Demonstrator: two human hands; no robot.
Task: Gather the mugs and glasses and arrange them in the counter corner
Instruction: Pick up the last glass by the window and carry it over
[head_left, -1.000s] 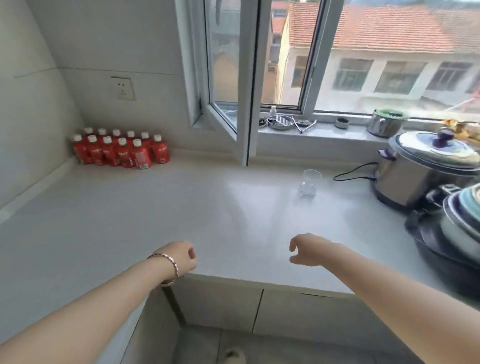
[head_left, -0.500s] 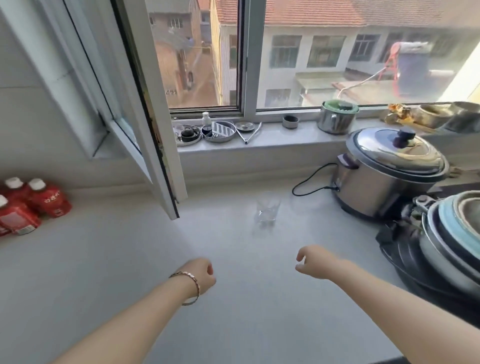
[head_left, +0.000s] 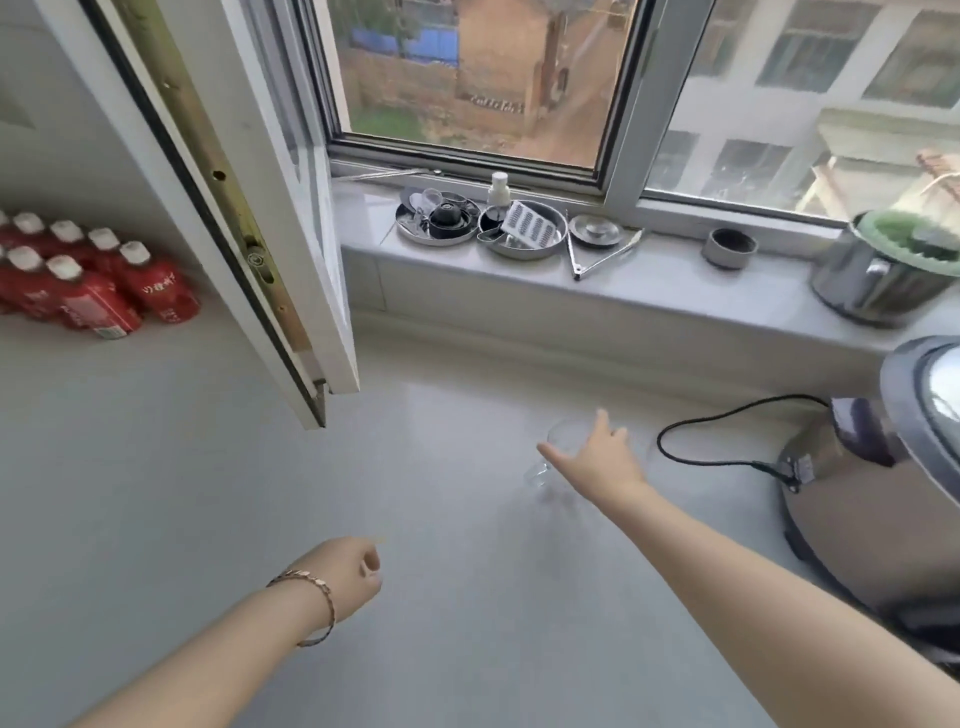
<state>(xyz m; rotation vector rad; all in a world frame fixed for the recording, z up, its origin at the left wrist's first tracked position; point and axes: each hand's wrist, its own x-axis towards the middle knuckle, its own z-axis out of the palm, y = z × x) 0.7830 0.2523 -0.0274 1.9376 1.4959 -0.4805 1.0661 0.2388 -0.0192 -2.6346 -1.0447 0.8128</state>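
The right hand (head_left: 597, 457), fisted a moment ago, now spreads wide over the glass (head_left: 561, 452), starting the gathering.

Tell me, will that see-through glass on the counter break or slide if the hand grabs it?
Probably fragile: the glass is clear and thin-looking, so a knock could crack it. It may slide, since the counter looks smooth and glossy. It appears empty, so likely light and easy to tip as the open right hand reaches over it.
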